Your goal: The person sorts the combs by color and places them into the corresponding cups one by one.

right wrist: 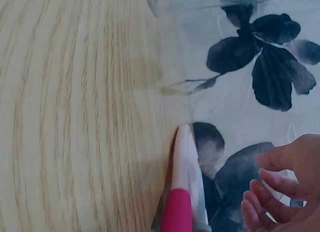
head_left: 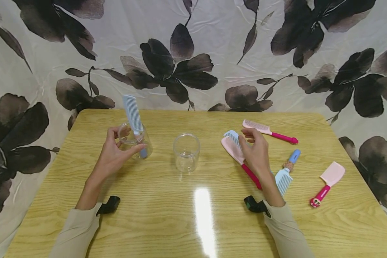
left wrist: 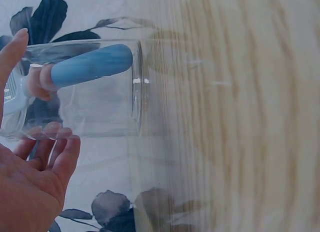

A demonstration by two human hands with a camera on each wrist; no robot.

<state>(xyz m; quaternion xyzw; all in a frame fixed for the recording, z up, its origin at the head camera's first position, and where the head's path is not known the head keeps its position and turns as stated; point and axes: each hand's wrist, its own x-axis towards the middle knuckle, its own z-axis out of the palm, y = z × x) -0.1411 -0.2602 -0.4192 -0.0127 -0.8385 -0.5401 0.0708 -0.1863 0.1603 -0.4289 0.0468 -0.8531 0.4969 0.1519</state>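
Note:
My left hand (head_left: 114, 154) holds a clear glass cup (head_left: 149, 146), thumb across the front and fingers round the far left side. A light blue comb (head_left: 133, 114) leans inside it, teeth up; in the left wrist view its rounded blue handle (left wrist: 92, 65) points toward the cup's base. My right hand (head_left: 256, 152) hovers with loosely bent fingers and nothing in them. Below it lies a pink comb (head_left: 232, 148) with a magenta handle, overlapping another light blue comb (head_left: 231, 133) that the pink comb and hand partly hide.
A second clear glass cup (head_left: 186, 156) stands mid-table. To the right lie a pink comb with a magenta handle (head_left: 282, 137), a light blue comb with a bear figure (head_left: 284, 180), and a wide pink comb (head_left: 333, 174). Floral fabric (head_left: 116, 36) hangs behind the wooden table (head_left: 154, 222).

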